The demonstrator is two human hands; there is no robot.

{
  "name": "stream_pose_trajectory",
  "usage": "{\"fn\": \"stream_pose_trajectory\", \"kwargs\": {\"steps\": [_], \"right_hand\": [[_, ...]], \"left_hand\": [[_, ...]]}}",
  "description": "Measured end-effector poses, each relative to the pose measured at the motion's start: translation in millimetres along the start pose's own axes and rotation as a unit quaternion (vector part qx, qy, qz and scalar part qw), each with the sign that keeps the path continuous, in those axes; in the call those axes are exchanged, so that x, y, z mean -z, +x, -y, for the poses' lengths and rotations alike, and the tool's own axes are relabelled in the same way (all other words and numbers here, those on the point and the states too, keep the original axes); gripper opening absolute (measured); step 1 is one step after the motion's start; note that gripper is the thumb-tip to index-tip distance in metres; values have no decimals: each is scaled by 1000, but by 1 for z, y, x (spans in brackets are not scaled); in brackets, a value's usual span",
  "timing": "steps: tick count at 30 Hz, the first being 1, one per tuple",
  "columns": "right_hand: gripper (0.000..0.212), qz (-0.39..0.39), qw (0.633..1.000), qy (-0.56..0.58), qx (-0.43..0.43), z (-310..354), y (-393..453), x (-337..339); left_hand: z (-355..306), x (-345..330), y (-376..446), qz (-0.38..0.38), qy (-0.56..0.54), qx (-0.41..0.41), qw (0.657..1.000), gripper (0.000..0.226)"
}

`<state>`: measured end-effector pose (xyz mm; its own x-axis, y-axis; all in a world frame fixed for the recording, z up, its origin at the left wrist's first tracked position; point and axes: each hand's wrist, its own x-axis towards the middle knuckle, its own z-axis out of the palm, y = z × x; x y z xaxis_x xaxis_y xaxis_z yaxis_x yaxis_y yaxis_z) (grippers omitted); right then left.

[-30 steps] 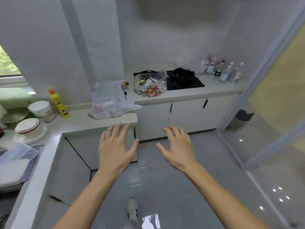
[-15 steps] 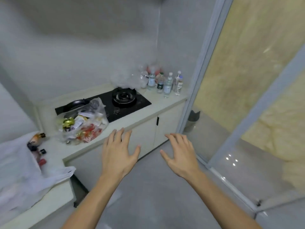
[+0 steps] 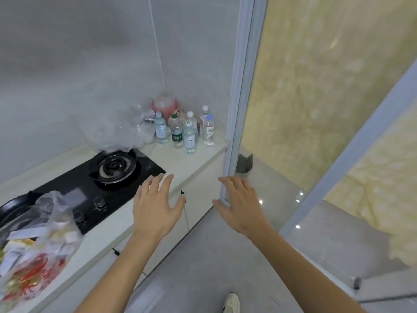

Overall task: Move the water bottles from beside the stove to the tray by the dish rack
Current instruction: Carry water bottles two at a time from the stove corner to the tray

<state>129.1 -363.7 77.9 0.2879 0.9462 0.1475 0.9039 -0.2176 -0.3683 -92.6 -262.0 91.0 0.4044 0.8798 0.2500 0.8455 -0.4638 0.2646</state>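
Observation:
Several clear water bottles stand upright in the counter's far right corner, right of the black stove [image 3: 90, 186]: a light-blue-labelled bottle [image 3: 160, 128], a green-labelled bottle [image 3: 176, 132], a front bottle [image 3: 189, 137], and a red-and-white-labelled bottle [image 3: 209, 131]. My left hand [image 3: 155, 206] hovers over the counter's front edge with fingers spread, empty. My right hand [image 3: 240, 206] is in the air beside the counter's end, also spread and empty. Both hands are well short of the bottles. The tray and dish rack are out of view.
A crumpled clear plastic bag [image 3: 117, 129] and a pink jar [image 3: 164, 107] sit behind the bottles. A plastic bag of packets [image 3: 38, 251] lies on the counter at lower left. A glass door frame [image 3: 239, 98] stands just right of the counter. A dark bin [image 3: 244, 163] is on the floor.
My view has swung right and closer to the stove and bottles. The dish area on the left has left the view. Both hands stay spread and empty, now nearer the counter.

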Motion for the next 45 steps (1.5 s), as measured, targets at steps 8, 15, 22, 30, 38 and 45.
{"fn": "stream_pose_trajectory", "kwargs": {"steps": [8,15,22,30,38,45], "right_hand": [[68,35,999,18,30,-59,160,-13],[74,72,990,119,-22,-96,294,-52],[79,87,974,170,-120,-134,413,-99],[88,103,969,178,-138,-152,507,-151],[77,97,974,186,-90,-165,527,-176],[62,160,973,159,53,-149,525,-176]], "left_hand": [[-21,-53,136,37,-45,43,997,69],[-10,-120,252,70,-150,99,981,67],[16,-195,363,104,-245,160,951,67],[33,-247,431,161,-264,196,931,74],[29,-271,440,145,-241,202,938,67],[38,-256,412,93,-202,274,936,59]]}}
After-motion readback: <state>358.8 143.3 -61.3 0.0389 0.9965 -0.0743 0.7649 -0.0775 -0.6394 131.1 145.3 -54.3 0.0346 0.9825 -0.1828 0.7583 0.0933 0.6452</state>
